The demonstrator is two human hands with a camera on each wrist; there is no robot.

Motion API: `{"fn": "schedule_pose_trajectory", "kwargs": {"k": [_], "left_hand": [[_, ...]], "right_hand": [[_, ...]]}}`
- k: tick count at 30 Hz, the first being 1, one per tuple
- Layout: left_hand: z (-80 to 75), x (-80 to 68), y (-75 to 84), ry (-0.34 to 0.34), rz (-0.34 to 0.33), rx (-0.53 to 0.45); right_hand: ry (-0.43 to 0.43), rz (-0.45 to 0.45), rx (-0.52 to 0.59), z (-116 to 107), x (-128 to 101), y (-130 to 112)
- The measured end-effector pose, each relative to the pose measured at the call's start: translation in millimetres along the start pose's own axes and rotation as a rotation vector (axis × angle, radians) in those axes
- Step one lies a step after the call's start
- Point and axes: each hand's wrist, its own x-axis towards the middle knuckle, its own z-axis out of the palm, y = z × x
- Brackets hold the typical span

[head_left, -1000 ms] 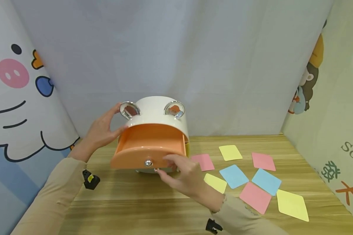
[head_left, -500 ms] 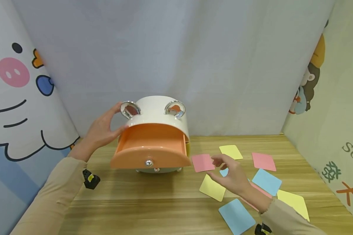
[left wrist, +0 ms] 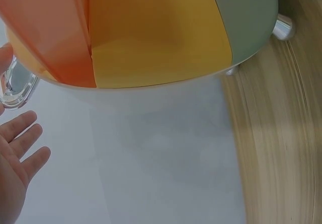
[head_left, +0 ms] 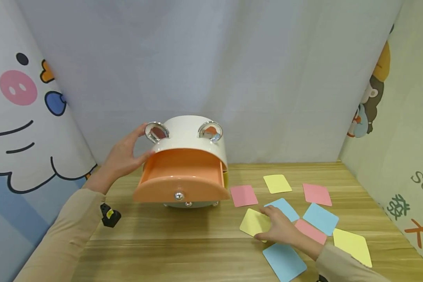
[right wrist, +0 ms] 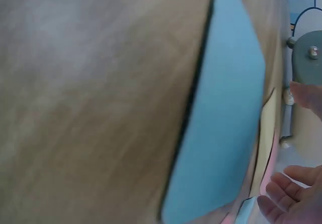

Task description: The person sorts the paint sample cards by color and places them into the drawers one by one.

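Note:
A white frog-shaped drawer cabinet (head_left: pixel 187 131) stands on the table, two chrome ring ears on top and its orange drawer (head_left: pixel 176 166) pulled out. My left hand (head_left: pixel 123 154) holds the cabinet's upper left corner, thumb at the front rim and index finger by the left ear (left wrist: pixel 20 85). In the left wrist view, its other fingers stretch out off the surface. My right hand (head_left: pixel 280 226) is over a yellow card (head_left: pixel 252 222) lying on the table. Its thumb and fingers are apart at the card's right edge, with no lift visible. A blue card (head_left: pixel 284 261) lies just nearer.
Several pink, blue and yellow cards lie spread to the right, among them a pink card (head_left: pixel 244 195) and another yellow card (head_left: pixel 277 183). A grey-white curtain (head_left: pixel 275 78) backs the table (head_left: pixel 169 250). Printed panels flank both sides.
My right hand has left the front of the cabinet, moved right, then lowered over the yellow card. A blue card formerly behind the sleeve now shows. Left hand and drawer stay put.

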Motion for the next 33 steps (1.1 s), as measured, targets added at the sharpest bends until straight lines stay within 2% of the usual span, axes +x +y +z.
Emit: {"fn": "schedule_pose_trajectory", "kwargs": {"k": [4, 7, 13, 26, 33], "left_hand": [[0.4, -0.2, 0.3, 0.001, -0.003, 0.002], [1.2, -0.3, -0.3, 0.005, -0.002, 0.002], [2.3, -0.4, -2.0, 0.013, 0.003, 0.0], [3.3, -1.7, -1.8, 0.015, 0.001, 0.003], [3.1, -1.8, -1.8, 0.017, 0.004, 0.001]], "right_hand": [[-0.011, 0.003, -0.101, 4.4, -1.9, 4.6], [-0.038, 0.022, -0.136, 4.1, -1.3, 7.0], [-0.08, 0.025, -0.159, 2.3, 2.4, 9.6], [-0.098, 0.001, -0.188, 3.8, 7.6, 10.9], [-0.098, -0.042, -0.169, -6.7, 8.4, 8.1]]}}
